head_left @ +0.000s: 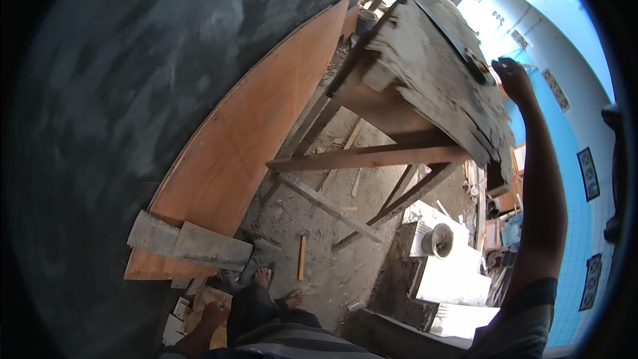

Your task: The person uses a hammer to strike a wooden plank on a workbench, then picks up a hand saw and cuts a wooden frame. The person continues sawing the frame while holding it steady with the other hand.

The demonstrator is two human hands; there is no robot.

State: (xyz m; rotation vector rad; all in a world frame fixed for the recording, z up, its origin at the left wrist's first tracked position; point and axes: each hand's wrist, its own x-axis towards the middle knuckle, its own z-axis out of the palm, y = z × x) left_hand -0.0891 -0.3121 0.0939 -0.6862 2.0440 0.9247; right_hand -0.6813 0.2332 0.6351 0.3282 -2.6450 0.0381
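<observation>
While the right hand (513, 80) stretches to the upper right of the frame, its fingers rest on the edge of a rough, mortar-caked wooden platform (432, 80); whether they grip anything cannot be told. Low at the bottom left, the left hand (214, 314) hangs near scraps, apparently holding nothing. An orange plywood sheet (259, 133) leans against the dark rendered wall (133, 93) at left, grey boards (193, 242) lying across its foot. Judging by the wall's full coat, plastering looks largely done; the staging remains standing.
</observation>
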